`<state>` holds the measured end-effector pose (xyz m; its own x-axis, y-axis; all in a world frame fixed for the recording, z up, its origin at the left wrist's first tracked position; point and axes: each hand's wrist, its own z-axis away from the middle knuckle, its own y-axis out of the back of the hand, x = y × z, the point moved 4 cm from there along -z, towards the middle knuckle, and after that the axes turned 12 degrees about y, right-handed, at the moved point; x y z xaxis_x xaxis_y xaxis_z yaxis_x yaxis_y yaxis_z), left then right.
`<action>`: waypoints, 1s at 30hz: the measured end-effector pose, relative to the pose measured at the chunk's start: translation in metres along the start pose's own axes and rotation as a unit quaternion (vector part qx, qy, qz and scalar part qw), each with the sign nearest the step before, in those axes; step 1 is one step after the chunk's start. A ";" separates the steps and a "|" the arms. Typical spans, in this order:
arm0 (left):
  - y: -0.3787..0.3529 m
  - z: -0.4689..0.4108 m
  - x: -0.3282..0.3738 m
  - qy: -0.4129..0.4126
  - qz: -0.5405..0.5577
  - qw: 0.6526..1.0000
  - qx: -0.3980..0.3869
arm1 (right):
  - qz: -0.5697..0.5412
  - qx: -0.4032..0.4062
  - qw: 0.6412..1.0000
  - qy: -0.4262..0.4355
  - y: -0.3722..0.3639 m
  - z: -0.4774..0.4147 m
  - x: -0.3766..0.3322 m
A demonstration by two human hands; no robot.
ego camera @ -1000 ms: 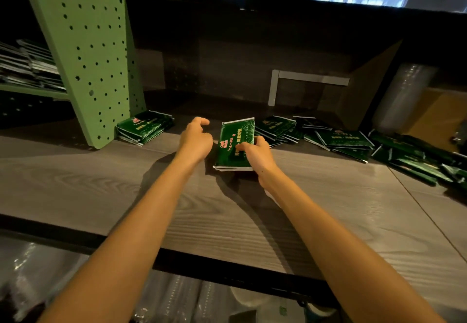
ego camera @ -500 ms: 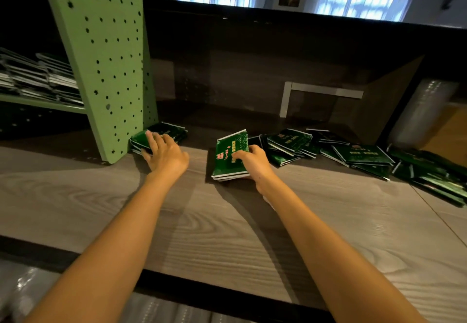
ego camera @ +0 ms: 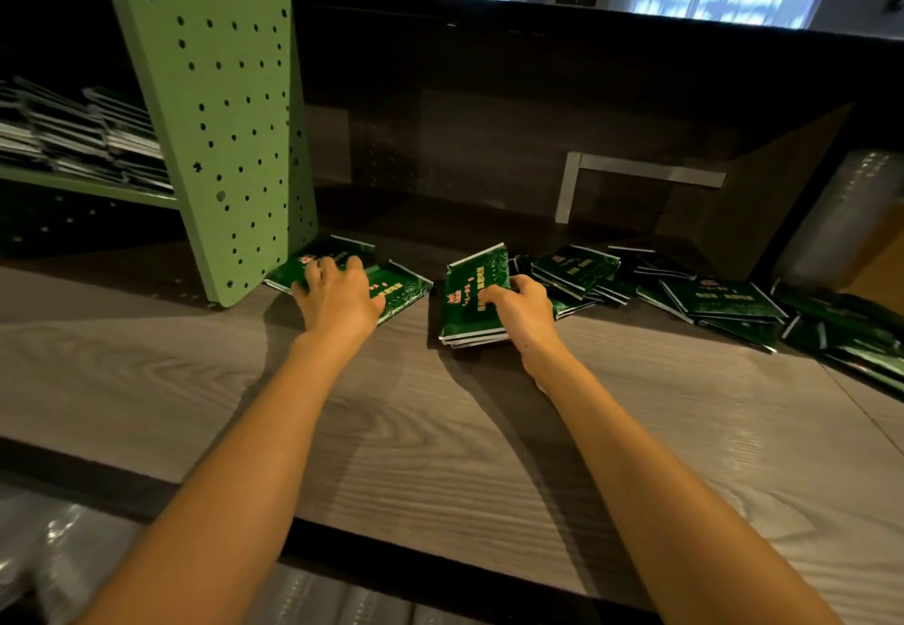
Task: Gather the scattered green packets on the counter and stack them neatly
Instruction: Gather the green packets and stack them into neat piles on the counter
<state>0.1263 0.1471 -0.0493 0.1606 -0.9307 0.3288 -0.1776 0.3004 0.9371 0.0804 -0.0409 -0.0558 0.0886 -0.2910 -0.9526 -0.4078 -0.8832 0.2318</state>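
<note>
beside the green pegboard panel (ego camera: pixel 220 110), the left hand (ego camera: pixel 337 299) presses spread fingers on a pile of green packets (ego camera: pixel 401 289) on the counter (ego camera: pixel 440 428). the right hand (ego camera: pixel 518 309) pinches a tilted small stack (ego camera: pixel 472 291), thumb on top. scattered packets (ego camera: pixel 724 299) lie further right.

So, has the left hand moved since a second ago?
Yes. The left hand went left, away from the bundle in the right hand, toward the green pegboard panel, and now lies on the packets at its foot.
</note>
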 end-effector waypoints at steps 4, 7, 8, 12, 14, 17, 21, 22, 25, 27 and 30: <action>0.000 0.000 0.000 -0.005 0.075 0.997 -0.029 | -0.014 0.029 0.999 -0.016 0.006 0.001 0.007; 0.010 0.006 0.003 0.009 0.181 0.983 0.008 | -0.014 0.031 0.999 -0.023 0.007 0.003 0.006; 0.013 0.007 0.002 0.020 0.222 0.975 0.018 | -0.012 0.032 0.999 -0.024 0.007 0.003 0.006; 0.014 0.003 0.002 0.072 0.473 0.878 -0.020 | -0.034 0.034 0.998 -0.028 0.008 0.005 0.002; 0.010 0.005 0.009 0.083 0.574 0.811 -0.079 | -0.046 0.019 0.999 -0.018 0.007 0.007 -0.001; 0.003 0.014 0.021 0.042 0.564 0.820 -0.091 | -0.069 -0.002 0.998 -0.002 0.001 0.011 -0.004; -0.005 0.023 0.033 -0.012 0.507 0.860 -0.054 | -0.098 -0.025 0.995 0.012 -0.008 0.015 -0.006; -0.006 0.025 0.035 -0.027 0.494 0.867 -0.055 | -0.105 -0.035 0.994 0.010 -0.010 0.017 -0.008; -0.013 0.030 0.044 -0.057 0.469 0.876 -0.095 | -0.123 -0.036 0.992 0.005 -0.012 0.018 -0.007; -0.011 0.028 0.045 -0.065 0.443 0.889 -0.093 | -0.133 -0.022 0.991 0.000 -0.010 0.016 -0.005; -0.005 0.014 0.029 -0.055 0.291 0.955 -0.015 | -0.157 -0.006 0.987 -0.011 -0.006 0.012 -0.003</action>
<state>0.1186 0.1161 -0.0463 -0.0598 -0.6201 0.7822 -0.1784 0.7776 0.6029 0.0713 -0.0302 -0.0569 0.1893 0.0064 -0.9819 -0.3517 -0.9332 -0.0739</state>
